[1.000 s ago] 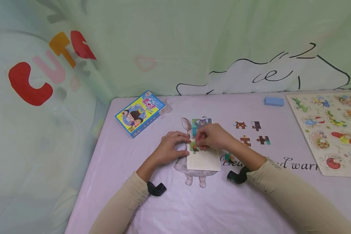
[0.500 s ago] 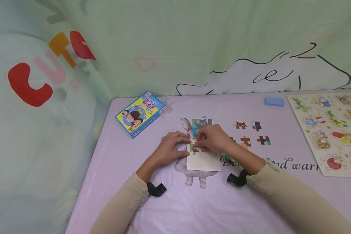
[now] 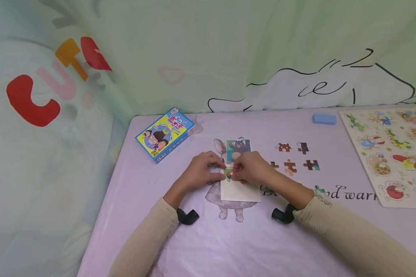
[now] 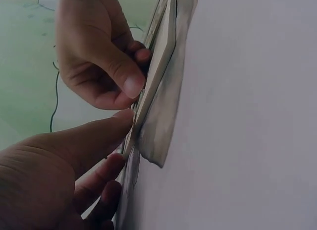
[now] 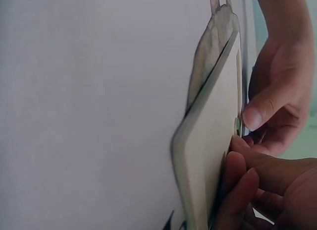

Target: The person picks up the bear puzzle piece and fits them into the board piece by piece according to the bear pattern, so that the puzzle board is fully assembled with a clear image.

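Observation:
In the head view my right hand (image 3: pixel 251 167) pinches a small green and brown puzzle piece (image 3: pixel 228 174) at the upper left of a cream puzzle board (image 3: pixel 240 193). My left hand (image 3: pixel 204 171) steadies the board, thumb and fingertips at its left edge and upper left corner. The left thumb lies close beside the piece. Behind the board lies a bear picture card (image 3: pixel 237 147), partly covered by the right hand. Both wrist views show the board's edge (image 4: pixel 157 66) side-on, with the hands close together; the piece is mostly hidden there.
Several loose puzzle pieces (image 3: pixel 290 167) lie right of the board, some partly hidden by the right forearm. A blue and yellow box (image 3: pixel 165 134) is at back left. A blue block (image 3: pixel 324 119) and an animal puzzle board (image 3: pixel 364 154) lie at the right.
My right hand has shifted slightly down over the upper left of the board, and the pinched piece has moved a little. The left thumb has come slightly nearer to the piece.

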A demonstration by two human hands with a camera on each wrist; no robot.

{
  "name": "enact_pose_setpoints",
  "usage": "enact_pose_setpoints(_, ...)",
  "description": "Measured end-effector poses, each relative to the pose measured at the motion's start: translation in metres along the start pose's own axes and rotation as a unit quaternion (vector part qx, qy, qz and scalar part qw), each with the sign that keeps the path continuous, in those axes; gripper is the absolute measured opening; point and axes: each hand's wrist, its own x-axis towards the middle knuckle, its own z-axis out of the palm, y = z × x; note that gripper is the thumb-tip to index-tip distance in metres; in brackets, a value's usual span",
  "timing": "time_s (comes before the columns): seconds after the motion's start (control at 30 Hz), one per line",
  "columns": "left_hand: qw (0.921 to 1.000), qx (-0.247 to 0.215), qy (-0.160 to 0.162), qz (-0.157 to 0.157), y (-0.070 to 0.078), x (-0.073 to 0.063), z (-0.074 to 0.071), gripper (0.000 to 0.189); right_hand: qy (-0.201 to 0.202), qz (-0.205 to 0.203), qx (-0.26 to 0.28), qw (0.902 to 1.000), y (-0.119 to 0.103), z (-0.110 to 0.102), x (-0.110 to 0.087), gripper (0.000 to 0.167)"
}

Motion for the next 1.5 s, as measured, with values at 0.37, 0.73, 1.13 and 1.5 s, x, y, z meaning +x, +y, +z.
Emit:
enact_pose_setpoints(0.37,1.0,0.001,0.002,0.004,-0.0016,0.0054,0.0005,0.022,0.003,-0.005,0.004,1.0,-0.0007,0.0009,-0.0019,0.017)
enact_pose_setpoints(0.73,1.0,-0.001,0.003,-0.004,0.0008,0.0074,0.0022,0.021,-0.009,-0.002,0.014,0.9999,0.0029,-0.0026,-0.0017,0.015)
enact_pose_setpoints(1.13,0.9999,-0.003,0.011,-0.002,-0.001,0.0061,0.0022,0.017,0.004,0.009,0.006,0.9999,-0.0005,-0.0003,-0.0011,0.018)
enact_pose_setpoints(1.5,0.9999,-0.001,0.014,0.004,-0.0008,0.0072,0.0019,0.012,0.008,0.023,0.01,0.9997,-0.0016,0.0,-0.0018,0.02)
